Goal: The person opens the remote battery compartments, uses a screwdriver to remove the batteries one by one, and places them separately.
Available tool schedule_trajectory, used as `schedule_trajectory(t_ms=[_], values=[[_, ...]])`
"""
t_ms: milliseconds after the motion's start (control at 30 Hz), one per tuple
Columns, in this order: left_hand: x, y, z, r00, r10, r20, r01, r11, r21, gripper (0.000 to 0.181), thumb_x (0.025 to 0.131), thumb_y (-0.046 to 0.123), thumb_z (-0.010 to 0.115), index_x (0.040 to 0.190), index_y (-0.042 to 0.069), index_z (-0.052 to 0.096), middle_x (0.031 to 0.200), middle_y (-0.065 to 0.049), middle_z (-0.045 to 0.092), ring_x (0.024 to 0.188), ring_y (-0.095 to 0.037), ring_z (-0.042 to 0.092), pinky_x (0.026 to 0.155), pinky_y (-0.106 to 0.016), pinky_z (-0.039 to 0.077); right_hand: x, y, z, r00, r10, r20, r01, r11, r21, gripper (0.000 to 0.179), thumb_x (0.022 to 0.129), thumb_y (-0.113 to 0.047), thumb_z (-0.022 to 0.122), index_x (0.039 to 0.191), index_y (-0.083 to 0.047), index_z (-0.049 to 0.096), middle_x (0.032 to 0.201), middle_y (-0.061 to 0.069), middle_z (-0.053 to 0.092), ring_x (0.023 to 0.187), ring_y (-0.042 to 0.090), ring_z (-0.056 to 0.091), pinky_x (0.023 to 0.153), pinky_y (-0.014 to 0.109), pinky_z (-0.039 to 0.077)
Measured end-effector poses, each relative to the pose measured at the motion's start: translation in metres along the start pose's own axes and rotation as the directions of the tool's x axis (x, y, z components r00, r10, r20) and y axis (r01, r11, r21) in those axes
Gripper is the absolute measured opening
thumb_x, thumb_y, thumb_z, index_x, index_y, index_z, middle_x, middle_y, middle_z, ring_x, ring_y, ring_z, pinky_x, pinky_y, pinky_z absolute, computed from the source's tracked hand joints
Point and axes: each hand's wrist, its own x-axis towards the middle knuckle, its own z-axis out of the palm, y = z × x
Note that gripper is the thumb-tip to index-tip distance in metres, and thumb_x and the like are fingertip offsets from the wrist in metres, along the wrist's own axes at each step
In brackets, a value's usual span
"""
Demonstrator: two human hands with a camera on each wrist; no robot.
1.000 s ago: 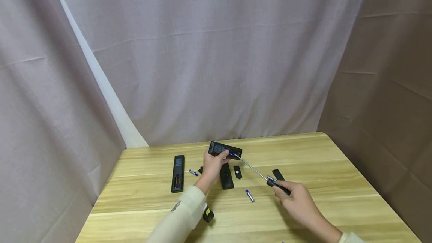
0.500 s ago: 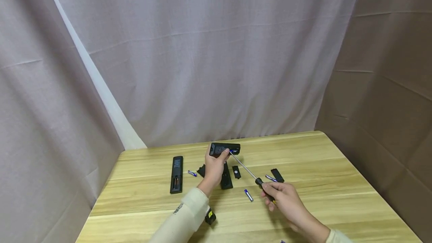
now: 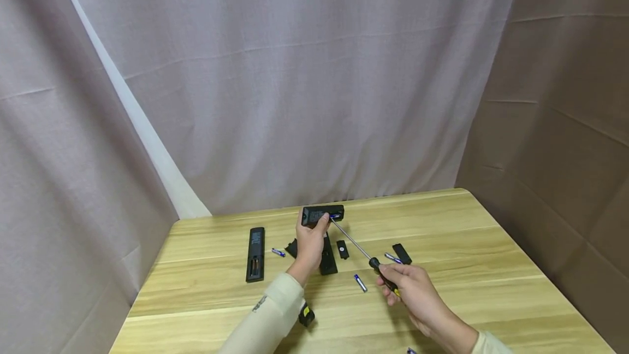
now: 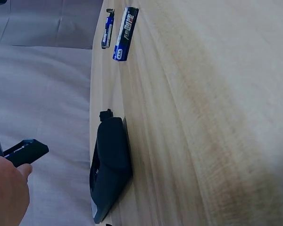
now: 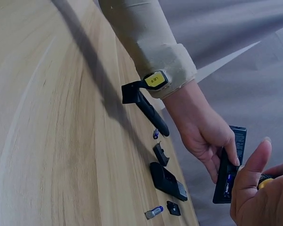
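My left hand (image 3: pixel 309 247) grips a black remote control (image 3: pixel 313 215) above the table, its back turned up and its battery bay uncovered. A blue battery (image 3: pixel 335 216) shows in that bay, with my left thumb close beside it. In my right hand (image 3: pixel 415 294) is a screwdriver (image 3: pixel 352 239), held by its black and yellow handle. Its long shaft slants up to the left, and the tip is right at the battery in the bay. In the right wrist view the right thumb hides most of the handle and the tip.
A remote (image 3: pixel 255 254) with copper-coloured batteries lies at the left. Another remote (image 3: pixel 328 258) lies below my left hand. Battery covers (image 3: pixel 342 249) (image 3: pixel 402 253) and loose batteries (image 3: pixel 360 283) (image 3: pixel 278 252) lie around. A curtain (image 3: pixel 314 97) hangs behind the table.
My right hand has moved left and slightly down with the screwdriver, its handle turning in the grip. The held remote has tilted to lie more level and shifted slightly left.
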Motion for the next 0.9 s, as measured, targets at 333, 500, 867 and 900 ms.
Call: schedule_trajectory(t_ms=[333,500,867,900], values=[[-0.003,-0.002,0.001,0.999,0.029,-0.027,-0.028,0.999,0.035,0.034,0.104,0.007,0.068,0.134,0.006,0.053,0.116,-0.007,0.065,0.106,-0.012,0.066,0.096,-0.029,0.062,0.001,0.001,0.002,0.998,0.033,0.059,-0.039,0.993,0.107,0.044,0.112,-0.018,0.051,0.139,0.016,0.055,0.1,0.001,0.065,0.078,0.004,0.057,0.059,0.01,0.053],[-0.004,-0.002,0.001,0.998,0.048,-0.029,-0.046,0.995,0.087,0.038,0.104,0.009,0.069,0.138,0.008,0.053,0.12,-0.008,0.065,0.107,-0.012,0.064,0.09,-0.021,0.057,0.001,-0.004,0.011,0.998,0.053,0.041,-0.059,0.985,0.162,0.043,0.111,-0.017,0.052,0.138,0.017,0.057,0.099,0.001,0.067,0.076,0.002,0.057,0.058,0.009,0.053],[-0.006,-0.009,0.001,0.994,0.101,-0.046,-0.087,0.967,0.238,0.022,0.106,0.01,0.066,0.125,0.009,0.055,0.122,-0.013,0.067,0.1,-0.011,0.062,0.079,-0.017,0.05,-0.002,-0.001,0.038,0.994,0.078,-0.071,-0.062,0.978,0.197,0.032,0.111,-0.011,0.048,0.124,0.015,0.061,0.097,0.006,0.063,0.074,0.005,0.055,0.057,0.011,0.053],[-0.006,-0.009,0.002,0.994,0.102,-0.047,-0.087,0.967,0.241,0.022,0.106,0.01,0.066,0.124,0.009,0.055,0.123,-0.012,0.067,0.101,-0.011,0.062,0.08,-0.017,0.051,-0.003,0.0,0.04,0.994,0.074,-0.082,-0.057,0.978,0.201,0.032,0.111,-0.011,0.048,0.123,0.015,0.061,0.096,0.006,0.063,0.074,0.005,0.055,0.058,0.012,0.054]])
